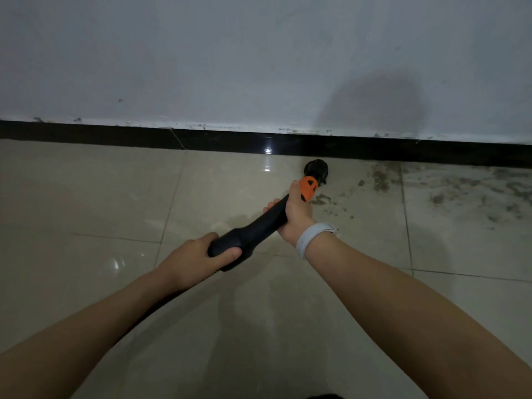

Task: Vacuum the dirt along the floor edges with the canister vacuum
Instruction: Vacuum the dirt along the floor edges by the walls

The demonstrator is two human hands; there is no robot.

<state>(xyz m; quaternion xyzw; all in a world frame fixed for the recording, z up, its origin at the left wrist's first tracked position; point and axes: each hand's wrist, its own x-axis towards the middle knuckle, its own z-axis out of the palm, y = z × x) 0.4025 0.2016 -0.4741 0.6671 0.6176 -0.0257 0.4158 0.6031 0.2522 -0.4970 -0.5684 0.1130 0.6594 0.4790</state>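
Note:
A black vacuum wand (259, 226) with an orange collar (308, 188) points down toward the floor edge. Its round black nozzle (316, 169) sits on the tile right beside the black skirting (230, 141). My left hand (198, 254) grips the wand's thick rear handle. My right hand (296, 211) wraps around the wand just behind the orange collar; a white band sits on that wrist. Grey dirt (380, 180) is scattered over the tiles to the right of the nozzle, along the skirting. The hose runs back under my left forearm, mostly hidden.
A pale wall (259, 67) rises above the skirting, with a dark shadow patch at the right. Glossy beige floor tiles (86, 211) spread left and toward me. More dirt (475, 194) lies at the far right.

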